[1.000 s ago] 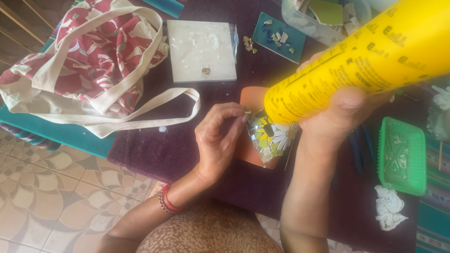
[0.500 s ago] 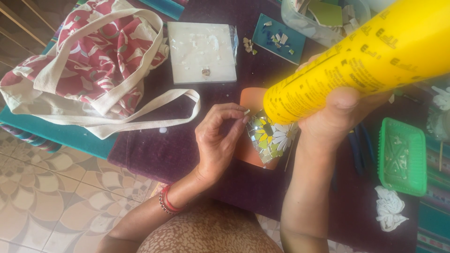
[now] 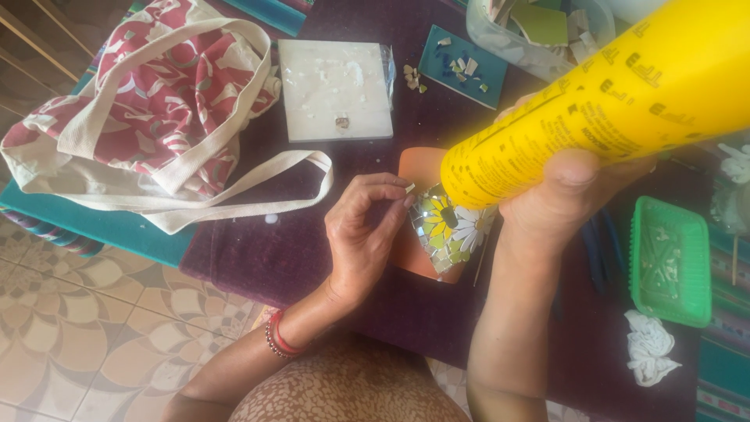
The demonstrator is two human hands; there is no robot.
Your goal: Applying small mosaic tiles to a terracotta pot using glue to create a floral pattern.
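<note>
Mosaic flowerpot (image 3: 441, 234), part tiled.
Right hand (image 3: 562, 199) grips yellow glue bottle (image 3: 594, 117); left hand (image 3: 363, 234) pinches tile chip (image 3: 409, 187); orange clay remains bare.

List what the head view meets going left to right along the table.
Red floral tote bag → white square tile → left hand pinching a small chip → flower mosaic piece → right hand holding yellow bottle → green tray.

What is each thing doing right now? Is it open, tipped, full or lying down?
Yellow bottle: tipped, nozzle end down, gripped by right hand.
Left hand: pinching a small chip.
Flower mosaic: partly tiled, lying on the orange piece.
Bag: slumped flat, handles loose.
White tile: flat, bits on it.
Green tray: lying flat, open.
</note>
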